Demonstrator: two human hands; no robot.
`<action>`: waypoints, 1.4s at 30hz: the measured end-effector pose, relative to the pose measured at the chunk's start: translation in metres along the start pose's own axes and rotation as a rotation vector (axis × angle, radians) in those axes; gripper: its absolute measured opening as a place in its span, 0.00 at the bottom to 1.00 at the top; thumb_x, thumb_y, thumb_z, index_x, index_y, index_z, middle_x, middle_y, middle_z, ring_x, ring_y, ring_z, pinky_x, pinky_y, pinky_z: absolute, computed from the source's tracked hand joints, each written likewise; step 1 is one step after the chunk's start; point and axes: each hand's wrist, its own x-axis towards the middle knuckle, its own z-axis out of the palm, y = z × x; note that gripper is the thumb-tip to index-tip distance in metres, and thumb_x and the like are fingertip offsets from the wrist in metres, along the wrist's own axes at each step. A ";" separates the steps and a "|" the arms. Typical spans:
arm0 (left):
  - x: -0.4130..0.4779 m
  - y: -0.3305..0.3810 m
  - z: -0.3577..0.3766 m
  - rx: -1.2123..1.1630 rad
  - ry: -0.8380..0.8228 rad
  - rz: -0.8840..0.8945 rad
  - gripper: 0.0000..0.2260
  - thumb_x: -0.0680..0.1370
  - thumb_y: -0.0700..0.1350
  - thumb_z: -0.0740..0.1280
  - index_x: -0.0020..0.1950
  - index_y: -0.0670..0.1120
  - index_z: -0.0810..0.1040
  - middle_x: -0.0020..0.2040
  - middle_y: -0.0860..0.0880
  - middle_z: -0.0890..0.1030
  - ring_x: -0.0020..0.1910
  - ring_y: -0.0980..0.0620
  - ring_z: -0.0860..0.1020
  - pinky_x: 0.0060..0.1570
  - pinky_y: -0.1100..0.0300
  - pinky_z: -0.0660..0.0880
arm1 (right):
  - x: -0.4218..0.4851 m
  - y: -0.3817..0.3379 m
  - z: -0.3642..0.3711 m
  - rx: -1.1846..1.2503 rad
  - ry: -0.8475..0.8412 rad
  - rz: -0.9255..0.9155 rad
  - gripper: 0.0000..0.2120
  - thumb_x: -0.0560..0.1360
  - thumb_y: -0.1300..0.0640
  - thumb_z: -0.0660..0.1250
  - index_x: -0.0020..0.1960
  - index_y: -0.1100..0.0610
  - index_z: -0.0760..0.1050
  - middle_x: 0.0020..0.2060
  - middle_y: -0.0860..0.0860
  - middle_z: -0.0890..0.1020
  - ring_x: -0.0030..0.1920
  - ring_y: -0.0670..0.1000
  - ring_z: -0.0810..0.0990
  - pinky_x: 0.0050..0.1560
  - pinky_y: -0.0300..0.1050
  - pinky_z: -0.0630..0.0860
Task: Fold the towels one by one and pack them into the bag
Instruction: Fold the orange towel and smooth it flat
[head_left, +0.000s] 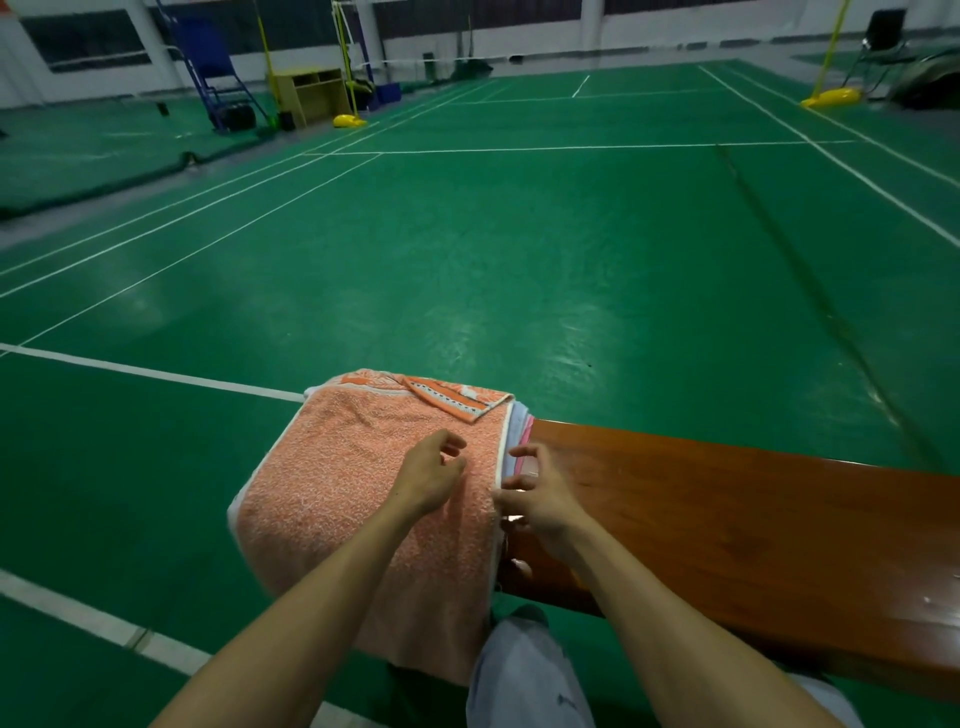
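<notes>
Folding looks barely begun: orange terry towel (363, 483) drapes unfolded over brown wooden tabletop (727, 509); left hand (431, 475) hovers relaxed, right hand (543, 501) at its hem, grip unclear; no bag visible.

We are in an indoor badminton hall. A green court floor (519, 234) marked with white boundary lines (571, 149) stretches away from us. Far left stands a blue umpire's chair (213, 67) beside a yellow-based net post (349, 121), and we see another such post (831, 97) far right. A polished wooden bench (727, 519) sits near right.
</notes>
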 end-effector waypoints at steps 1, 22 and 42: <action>0.000 0.002 -0.001 0.002 -0.004 0.002 0.11 0.80 0.43 0.64 0.61 0.45 0.75 0.60 0.47 0.77 0.53 0.53 0.74 0.53 0.59 0.74 | 0.000 -0.003 0.001 0.027 0.006 -0.009 0.26 0.74 0.72 0.68 0.64 0.51 0.65 0.50 0.57 0.79 0.49 0.56 0.81 0.41 0.47 0.80; 0.021 0.071 0.061 0.013 -0.191 0.154 0.13 0.80 0.46 0.65 0.63 0.46 0.74 0.63 0.49 0.77 0.56 0.56 0.72 0.58 0.62 0.70 | 0.007 -0.023 -0.124 0.403 0.444 -0.058 0.18 0.75 0.73 0.66 0.54 0.53 0.67 0.48 0.56 0.79 0.40 0.54 0.78 0.31 0.45 0.74; 0.009 0.166 0.208 0.044 -0.414 0.316 0.12 0.79 0.44 0.65 0.63 0.46 0.75 0.60 0.46 0.77 0.55 0.51 0.75 0.56 0.58 0.73 | -0.069 0.005 -0.270 0.490 0.816 0.038 0.19 0.75 0.70 0.68 0.61 0.56 0.69 0.57 0.58 0.76 0.59 0.57 0.76 0.50 0.52 0.79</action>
